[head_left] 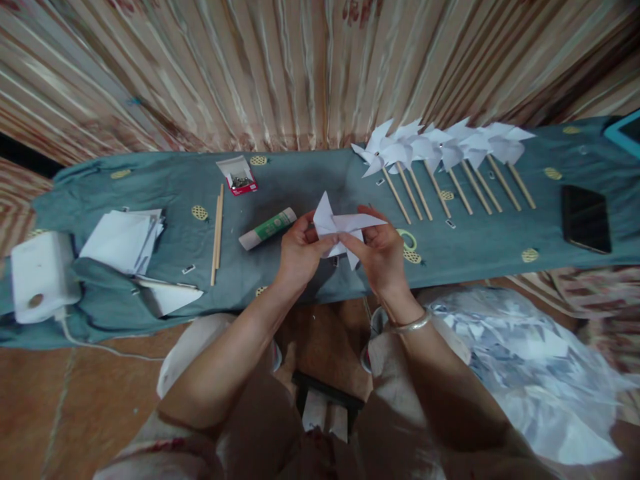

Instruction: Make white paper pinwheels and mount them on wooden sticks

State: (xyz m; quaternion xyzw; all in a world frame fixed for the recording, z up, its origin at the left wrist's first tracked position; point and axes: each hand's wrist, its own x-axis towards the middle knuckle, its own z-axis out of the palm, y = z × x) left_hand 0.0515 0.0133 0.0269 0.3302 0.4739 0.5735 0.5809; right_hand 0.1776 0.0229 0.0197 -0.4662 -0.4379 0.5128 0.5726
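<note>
A folded white paper pinwheel (345, 227), without a stick, is held over the near part of the table. My left hand (300, 247) grips its left side, thumb pressed on the paper near the middle. On the other side my right hand (381, 250) pinches it, the two thumbs almost meeting. Left of my left hand lies a green and white glue stick (267, 229). Partly behind my right hand is a pair of scissors with a light green handle (408, 239). Several finished pinwheels on wooden sticks (440, 150) lie in a row at the back right.
Loose wooden sticks (217, 233) and an open red box of metal pins (240, 179) lie left of centre. Farther left are stacked white paper (123, 237) and a white device (44, 277) with a cable. A black phone (586, 219) lies right; a clear bag (530, 367) stands below.
</note>
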